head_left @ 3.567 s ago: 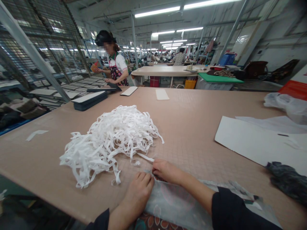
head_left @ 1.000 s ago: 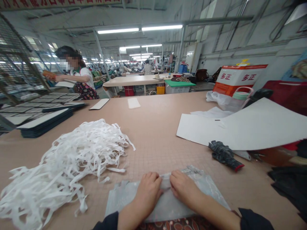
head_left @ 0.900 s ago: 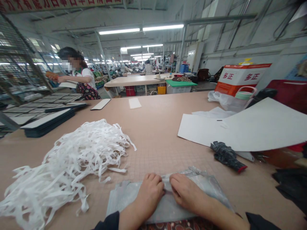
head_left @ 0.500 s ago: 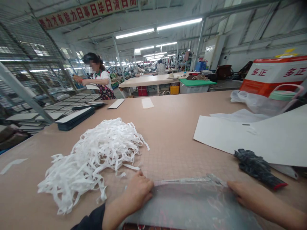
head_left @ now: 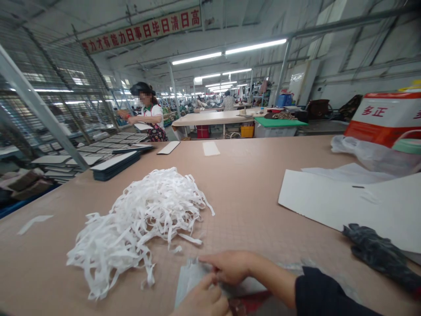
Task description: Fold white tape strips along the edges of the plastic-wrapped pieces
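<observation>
Head camera first: what is the room doing around the table (head_left: 243,188)?

Its tan top is filling the foreground. Beyond it, tube lights (head_left: 197,58) are glowing, a red-lettered banner (head_left: 141,30) is hanging on the left, and a co-worker (head_left: 154,117) is holding a pale panel (head_left: 142,126).

And the wearer's hands?

The right hand (head_left: 232,265) is extending from the right, a dark sleeve (head_left: 325,289) covering the forearm; its index finger is pointing left, the others curling. The left hand (head_left: 207,297) is lying lower, at the bottom edge, its fingers meeting the right hand's.

Are they gripping anything?

Both are touching the plastic film (head_left: 186,280), which is lying beneath them at the table's near side. The fingers are bunching narrowly, but I cannot tell whether either hand is pinching it.

Textures?

The film is looking grey, translucent and creased. Just beyond, white ribbons (head_left: 158,202) are tangling in a loose heap; on the right, a dark knitted glove (head_left: 378,256) is lying crumpled against a smooth white board (head_left: 332,197).
</observation>
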`<state>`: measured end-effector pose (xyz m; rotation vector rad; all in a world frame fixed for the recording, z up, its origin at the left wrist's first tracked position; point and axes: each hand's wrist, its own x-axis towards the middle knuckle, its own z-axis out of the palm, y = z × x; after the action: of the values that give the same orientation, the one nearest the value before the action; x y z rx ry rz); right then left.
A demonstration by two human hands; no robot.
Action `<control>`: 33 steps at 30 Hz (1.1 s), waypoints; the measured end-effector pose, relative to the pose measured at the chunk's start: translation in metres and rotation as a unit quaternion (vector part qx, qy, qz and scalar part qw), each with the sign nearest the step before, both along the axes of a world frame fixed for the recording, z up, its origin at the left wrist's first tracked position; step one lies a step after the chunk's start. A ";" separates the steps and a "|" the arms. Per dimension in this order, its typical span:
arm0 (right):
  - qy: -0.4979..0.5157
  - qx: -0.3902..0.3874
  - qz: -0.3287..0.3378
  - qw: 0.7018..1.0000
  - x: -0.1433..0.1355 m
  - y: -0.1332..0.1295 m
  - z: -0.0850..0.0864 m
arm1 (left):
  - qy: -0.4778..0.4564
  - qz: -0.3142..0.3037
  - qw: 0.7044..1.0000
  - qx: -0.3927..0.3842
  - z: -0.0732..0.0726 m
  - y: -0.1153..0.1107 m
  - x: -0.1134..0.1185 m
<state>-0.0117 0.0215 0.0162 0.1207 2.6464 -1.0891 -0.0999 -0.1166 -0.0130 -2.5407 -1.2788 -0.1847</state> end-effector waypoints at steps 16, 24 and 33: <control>0.040 0.084 -0.439 0.893 -0.093 0.082 -0.033 | -0.110 0.313 0.939 0.088 0.038 0.067 -0.094; 0.095 -0.058 -0.439 0.892 0.005 0.097 -0.018 | -0.067 0.419 0.904 0.056 0.029 0.078 -0.131; 0.129 -0.175 -0.435 0.874 0.177 0.106 0.022 | -0.054 0.338 0.940 -0.005 0.027 0.080 -0.128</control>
<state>0.1653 0.1274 0.0382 1.2620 2.5607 -1.9386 -0.2284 -0.0367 0.0144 -1.9651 -2.1011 -0.1646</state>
